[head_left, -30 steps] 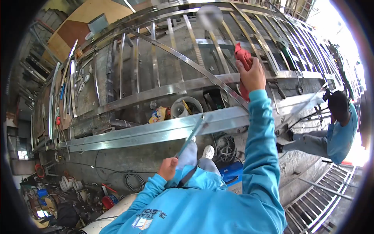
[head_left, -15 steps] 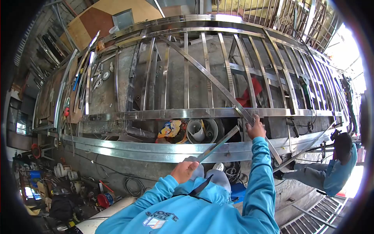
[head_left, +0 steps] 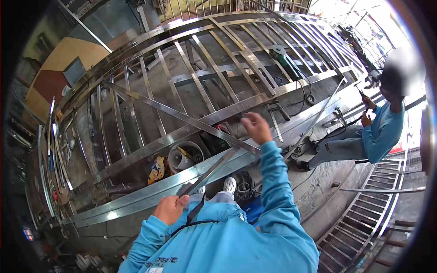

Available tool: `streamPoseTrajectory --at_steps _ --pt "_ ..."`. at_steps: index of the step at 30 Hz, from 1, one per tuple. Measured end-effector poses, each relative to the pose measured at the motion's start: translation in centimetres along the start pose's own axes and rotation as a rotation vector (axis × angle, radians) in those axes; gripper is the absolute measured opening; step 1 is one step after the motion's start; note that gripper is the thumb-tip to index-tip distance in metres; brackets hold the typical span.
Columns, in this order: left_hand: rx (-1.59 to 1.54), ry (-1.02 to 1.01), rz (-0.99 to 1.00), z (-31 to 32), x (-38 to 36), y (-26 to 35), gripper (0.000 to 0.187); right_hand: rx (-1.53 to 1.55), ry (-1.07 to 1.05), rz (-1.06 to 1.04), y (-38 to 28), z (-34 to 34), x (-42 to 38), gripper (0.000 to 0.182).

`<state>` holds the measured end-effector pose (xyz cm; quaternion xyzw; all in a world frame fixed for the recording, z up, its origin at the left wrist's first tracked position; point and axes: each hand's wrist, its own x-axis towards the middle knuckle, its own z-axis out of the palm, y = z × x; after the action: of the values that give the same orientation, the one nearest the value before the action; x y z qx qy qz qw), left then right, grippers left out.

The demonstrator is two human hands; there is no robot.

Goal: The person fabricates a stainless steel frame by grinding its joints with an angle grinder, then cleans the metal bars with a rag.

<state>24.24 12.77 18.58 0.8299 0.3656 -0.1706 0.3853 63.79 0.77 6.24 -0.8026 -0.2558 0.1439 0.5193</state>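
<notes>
My left hand (head_left: 168,208) is closed around the near end of a short metal bar (head_left: 210,172), which points away toward the frame. Above the near side of the large metal frame (head_left: 177,133), my right hand (head_left: 257,128) has its fingers curled; what they hold, if anything, is too small to name. A long diagonal metal bar (head_left: 182,117) lies across the frame, its near end just below my right hand. White buckets (head_left: 175,159) stand under the frame's near rail.
A green angle grinder (head_left: 284,61) rests on the frame, its cable trailing right. Beside a clamp (head_left: 278,109) runs the near rail. A co-worker (head_left: 387,123) in blue is at the right. A ladder-like metal frame (head_left: 364,209) lies at the lower right.
My right hand has left the diagonal bar and is raised over the near rail. The view has turned right, bringing the grinder and co-worker closer to the centre. My left hand still holds the short bar.
</notes>
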Motion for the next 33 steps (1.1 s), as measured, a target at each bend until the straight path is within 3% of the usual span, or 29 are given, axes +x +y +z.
streamPoseTrajectory --at_steps 2,5,6,10,13,15,16,18,20,22,23,30,33 --pt "0.079 -0.016 -0.013 0.0 0.5 1.8 0.086 0.168 0.072 0.031 1.4 -5.4 0.1 0.034" --pt "0.215 -0.014 -0.021 0.5 1.8 4.1 0.083 0.114 0.178 0.05 0.8 -12.2 -1.7 0.031" --pt "0.243 0.003 0.0 0.8 2.5 4.2 0.082 0.144 0.184 0.133 1.0 -13.5 -2.3 0.029" --pt "0.379 0.0 0.015 1.8 6.2 3.0 0.081 0.284 0.28 0.057 -3.2 -15.6 -5.7 0.024" --pt "0.443 -0.026 0.001 2.1 8.9 2.0 0.081 0.337 0.517 -0.33 -10.0 -19.0 -9.2 0.02" --pt "0.489 -0.041 -0.01 2.0 10.3 2.0 0.082 0.307 0.569 -0.66 -15.7 -22.2 -12.7 0.031" --pt "0.498 -0.058 -0.004 2.2 11.1 1.5 0.083 0.279 0.467 -0.855 -19.1 -23.6 -14.6 0.036" --pt "0.514 -0.096 0.015 2.7 12.6 0.4 0.083 0.262 0.014 -1.114 -26.2 -26.1 -17.5 0.047" --pt "0.501 -0.126 0.053 2.7 13.2 0.3 0.085 0.17 -0.209 -1.168 -31.0 -25.5 -18.4 0.051" --pt "0.475 -0.114 0.107 2.6 14.2 -1.0 0.085 -0.018 -0.182 -1.16 -32.5 -23.5 -17.5 0.047" --pt "0.534 -0.028 0.151 2.9 14.6 -1.7 0.086 -0.072 -0.155 -1.163 -33.2 -22.8 -17.5 0.045" --pt "0.552 -0.148 0.123 0.9 16.2 -4.2 0.078 -0.351 0.083 -1.173 -35.1 -20.3 -16.0 0.033" --pt "0.445 -0.031 0.201 0.8 15.3 -3.5 0.081 -0.483 0.403 -1.203 -35.2 -20.6 -15.1 0.028"
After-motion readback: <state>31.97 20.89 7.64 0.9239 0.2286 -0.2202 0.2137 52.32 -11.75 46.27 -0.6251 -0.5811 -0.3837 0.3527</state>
